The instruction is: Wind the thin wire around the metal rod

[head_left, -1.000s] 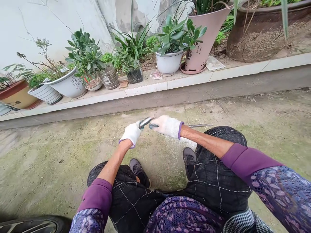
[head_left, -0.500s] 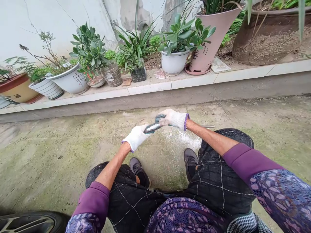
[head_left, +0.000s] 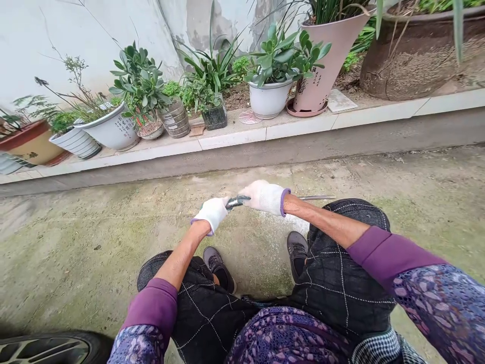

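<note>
Both hands wear white knit gloves with purple cuffs and dark-coated fingers. My left hand is closed around the left end of a silvery, dark-edged rod-like piece. From the right, my right hand is closed on the same piece, its fingertips close to my left hand. Only a short stretch shows between the gloves; its exact kind cannot be made out. A thin metal rod shows beyond my right wrist; whether it joins the held piece is hidden. Whitish scattered bits lie on the ground below my right forearm.
A low tiled ledge crosses ahead, bearing a white pot, a pink tall pot, a large brown pot and several others. A car wheel is at lower left. My shoes rest on mossy concrete.
My right hand has moved slightly left and down along the piece, closer to my left hand, so less of it shows. My left hand has hardly moved.
</note>
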`<state>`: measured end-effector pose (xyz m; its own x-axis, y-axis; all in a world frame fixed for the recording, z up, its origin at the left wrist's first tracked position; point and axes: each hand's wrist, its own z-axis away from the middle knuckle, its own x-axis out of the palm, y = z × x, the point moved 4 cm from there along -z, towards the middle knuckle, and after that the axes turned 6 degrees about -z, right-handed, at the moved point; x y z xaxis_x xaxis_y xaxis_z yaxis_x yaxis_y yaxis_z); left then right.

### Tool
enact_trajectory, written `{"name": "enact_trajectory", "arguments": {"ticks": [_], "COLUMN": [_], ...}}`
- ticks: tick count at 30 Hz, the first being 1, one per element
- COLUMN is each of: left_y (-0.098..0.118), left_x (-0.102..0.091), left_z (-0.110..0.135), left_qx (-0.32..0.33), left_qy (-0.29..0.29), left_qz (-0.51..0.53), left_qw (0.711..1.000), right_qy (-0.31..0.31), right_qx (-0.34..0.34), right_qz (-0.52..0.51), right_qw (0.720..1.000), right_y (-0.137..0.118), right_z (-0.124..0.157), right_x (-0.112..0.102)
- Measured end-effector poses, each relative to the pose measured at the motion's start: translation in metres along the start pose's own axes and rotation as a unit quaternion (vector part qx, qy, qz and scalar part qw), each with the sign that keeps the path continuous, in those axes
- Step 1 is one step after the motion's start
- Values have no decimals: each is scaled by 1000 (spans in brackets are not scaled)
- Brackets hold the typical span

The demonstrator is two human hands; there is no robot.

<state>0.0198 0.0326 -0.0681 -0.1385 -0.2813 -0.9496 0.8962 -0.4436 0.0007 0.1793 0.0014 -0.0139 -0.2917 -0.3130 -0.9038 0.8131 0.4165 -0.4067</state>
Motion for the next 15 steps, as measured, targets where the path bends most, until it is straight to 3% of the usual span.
{"name": "enact_trajectory", "arguments": {"ticks": [4, 7, 10, 13, 15], "left_y": [12, 15, 12, 7, 4], "left_x": [9, 6, -5, -15, -18], "left_z": [3, 10, 15, 19, 21], "left_qx": [48, 76, 86, 55, 9], "left_qy": [-46, -27, 40, 105, 117], "left_qz": [-50, -29, 110, 293, 374], "left_qw": [997, 996, 989, 949, 920], "right_qy": [24, 42, 38, 58, 75], "right_qx": [14, 21, 5, 7, 12], "right_qz": [-50, -75, -101, -137, -144], "right_qw": [998, 996, 994, 989, 987], "right_y": [24, 37, 40, 38, 33], "right_z": [-5, -8, -12, -15, -16], "right_x": [-2, -3, -2, 0, 2]}}
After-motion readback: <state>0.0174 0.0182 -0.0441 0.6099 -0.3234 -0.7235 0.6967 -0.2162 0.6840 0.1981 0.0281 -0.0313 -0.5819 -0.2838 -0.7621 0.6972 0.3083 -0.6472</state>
